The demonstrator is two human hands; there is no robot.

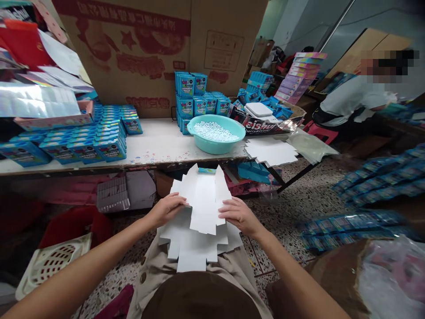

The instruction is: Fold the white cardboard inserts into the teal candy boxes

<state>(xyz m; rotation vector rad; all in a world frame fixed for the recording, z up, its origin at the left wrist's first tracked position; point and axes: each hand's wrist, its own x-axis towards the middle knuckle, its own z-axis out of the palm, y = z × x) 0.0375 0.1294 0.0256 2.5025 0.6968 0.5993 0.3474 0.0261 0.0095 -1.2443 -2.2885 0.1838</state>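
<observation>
The left grip (166, 210) and right grip (239, 217) lie apart, both palm-down with fingers extended, on opposite sides of a white die-cut card blank (202, 206). The thumbs are mostly out of sight, so it cannot be told whether either hand pinches the card. The blank sits at 12 o'clock from the lap, on top of a stack of similar blanks (192, 252), and its long axis runs roughly toward the table (159, 148), with its pointed flaps at the far end. The lower sheets overlap, and their edges cannot be counted.

A dark brown rounded shape (199, 297) at 6 o'clock is hard to make out. On the table at 12 o'clock stands a teal plastic basin (215, 144) of white pellets (212, 131), with more flat white blanks (270, 150) just to its right. Stacked blue boxes (109, 133) stand at 11 o'clock. Blurred blue packs (381, 177) lie at 3 o'clock, a co-worker (352, 99) is at 2 o'clock, and a plastic basket (53, 261) is cut off at 8 o'clock.
</observation>
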